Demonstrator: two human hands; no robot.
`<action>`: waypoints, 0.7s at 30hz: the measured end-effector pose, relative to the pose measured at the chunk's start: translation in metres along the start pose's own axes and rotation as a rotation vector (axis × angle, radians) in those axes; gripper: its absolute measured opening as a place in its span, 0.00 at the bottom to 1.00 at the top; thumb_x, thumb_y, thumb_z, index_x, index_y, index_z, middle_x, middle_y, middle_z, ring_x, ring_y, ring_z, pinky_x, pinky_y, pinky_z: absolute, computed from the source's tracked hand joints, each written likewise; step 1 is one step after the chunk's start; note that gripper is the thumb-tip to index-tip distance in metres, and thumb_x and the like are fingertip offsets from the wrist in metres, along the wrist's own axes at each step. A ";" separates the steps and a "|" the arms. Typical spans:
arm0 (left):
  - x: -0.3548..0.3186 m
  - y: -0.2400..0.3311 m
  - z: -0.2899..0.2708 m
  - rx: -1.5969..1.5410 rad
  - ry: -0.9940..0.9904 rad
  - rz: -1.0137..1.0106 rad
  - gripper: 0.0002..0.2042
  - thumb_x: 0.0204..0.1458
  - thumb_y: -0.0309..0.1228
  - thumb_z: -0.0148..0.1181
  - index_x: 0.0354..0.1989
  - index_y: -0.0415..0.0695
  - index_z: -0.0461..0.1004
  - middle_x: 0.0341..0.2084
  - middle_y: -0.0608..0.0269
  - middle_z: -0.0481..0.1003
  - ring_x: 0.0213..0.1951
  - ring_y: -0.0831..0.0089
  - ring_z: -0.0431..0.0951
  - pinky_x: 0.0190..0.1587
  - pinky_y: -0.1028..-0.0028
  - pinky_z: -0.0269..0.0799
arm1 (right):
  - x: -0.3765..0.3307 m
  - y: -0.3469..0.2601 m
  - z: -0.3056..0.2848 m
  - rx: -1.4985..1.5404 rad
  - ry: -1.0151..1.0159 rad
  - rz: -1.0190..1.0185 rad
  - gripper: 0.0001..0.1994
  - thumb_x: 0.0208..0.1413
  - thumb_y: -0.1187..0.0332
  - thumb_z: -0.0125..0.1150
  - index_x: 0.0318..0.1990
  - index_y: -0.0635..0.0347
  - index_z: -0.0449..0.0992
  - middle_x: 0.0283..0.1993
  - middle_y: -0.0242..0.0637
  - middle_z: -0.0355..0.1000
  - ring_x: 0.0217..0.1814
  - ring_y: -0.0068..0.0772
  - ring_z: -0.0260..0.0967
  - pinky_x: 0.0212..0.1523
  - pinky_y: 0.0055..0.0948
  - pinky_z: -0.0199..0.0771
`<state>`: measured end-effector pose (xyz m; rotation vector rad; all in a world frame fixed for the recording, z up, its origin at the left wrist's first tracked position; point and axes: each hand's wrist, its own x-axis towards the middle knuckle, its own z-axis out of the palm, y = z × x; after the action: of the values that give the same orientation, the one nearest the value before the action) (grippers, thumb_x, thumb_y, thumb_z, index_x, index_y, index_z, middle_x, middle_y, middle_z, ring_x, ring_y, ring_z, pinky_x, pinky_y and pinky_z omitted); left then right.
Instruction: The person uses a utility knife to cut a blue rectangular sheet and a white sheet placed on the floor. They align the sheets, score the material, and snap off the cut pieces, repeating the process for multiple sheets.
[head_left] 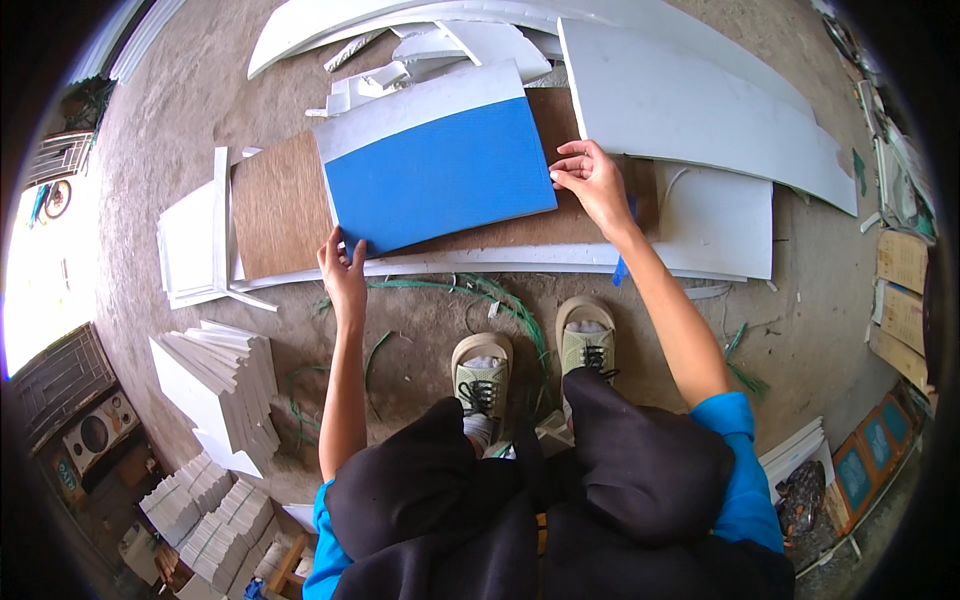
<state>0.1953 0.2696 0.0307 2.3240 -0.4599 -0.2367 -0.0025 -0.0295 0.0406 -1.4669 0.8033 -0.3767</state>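
A flat blue board [440, 175] lies on a white foam sheet [430, 100], which shows as a strip along the far side and a thin edge at the left. Both rest tilted on a brown wooden board [280, 205]. At the near left corner of the blue board, my left hand [343, 278] is closed, thumb and fingers around the corner. My right hand [595, 188] pinches the board's right edge between thumb and fingertips. The undersides of the held edges are hidden.
Large white foam sheets [690, 105] lie at the far right, with foam scraps [370, 88] at the far left. Near my left arm stands a stack of foam pieces [225, 390]. Green twine [500, 300] lies by my shoes [482, 375]. Cardboard boxes [900, 300] line the right side.
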 end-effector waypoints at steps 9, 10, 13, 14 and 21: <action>0.001 0.005 -0.001 0.026 -0.027 -0.019 0.23 0.48 0.33 0.60 0.53 0.45 0.65 0.39 0.59 0.63 0.37 0.73 0.67 0.36 0.75 0.67 | -0.002 -0.005 0.001 -0.049 0.013 0.024 0.16 0.45 0.79 0.60 0.42 0.65 0.65 0.31 0.38 0.72 0.31 0.22 0.69 0.35 0.20 0.72; 0.001 0.006 -0.001 0.027 -0.024 -0.015 0.23 0.48 0.33 0.60 0.53 0.45 0.65 0.39 0.59 0.63 0.36 0.73 0.67 0.36 0.75 0.67 | -0.002 -0.004 0.001 -0.056 0.014 0.017 0.16 0.45 0.79 0.60 0.42 0.65 0.65 0.31 0.38 0.71 0.31 0.22 0.69 0.35 0.20 0.72; 0.000 0.008 -0.001 0.034 -0.017 -0.001 0.23 0.48 0.34 0.60 0.53 0.45 0.65 0.39 0.59 0.64 0.36 0.73 0.67 0.36 0.76 0.68 | 0.000 0.000 0.001 -0.072 0.018 0.002 0.16 0.44 0.79 0.60 0.42 0.65 0.65 0.31 0.37 0.71 0.32 0.22 0.69 0.35 0.20 0.72; 0.001 0.007 -0.001 0.039 -0.018 0.007 0.23 0.48 0.34 0.60 0.53 0.45 0.65 0.39 0.59 0.64 0.36 0.73 0.67 0.36 0.76 0.68 | 0.000 0.001 0.000 -0.075 0.020 0.002 0.16 0.44 0.79 0.60 0.42 0.65 0.65 0.31 0.38 0.71 0.32 0.22 0.69 0.35 0.20 0.72; -0.001 0.008 -0.002 0.049 -0.013 0.003 0.23 0.47 0.34 0.60 0.52 0.44 0.66 0.40 0.59 0.65 0.36 0.72 0.68 0.37 0.75 0.70 | 0.001 0.002 0.002 -0.100 0.026 -0.002 0.16 0.44 0.80 0.59 0.42 0.64 0.66 0.31 0.37 0.71 0.33 0.23 0.69 0.36 0.21 0.72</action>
<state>0.1927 0.2655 0.0379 2.3705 -0.4802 -0.2424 -0.0009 -0.0292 0.0382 -1.5593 0.8515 -0.3622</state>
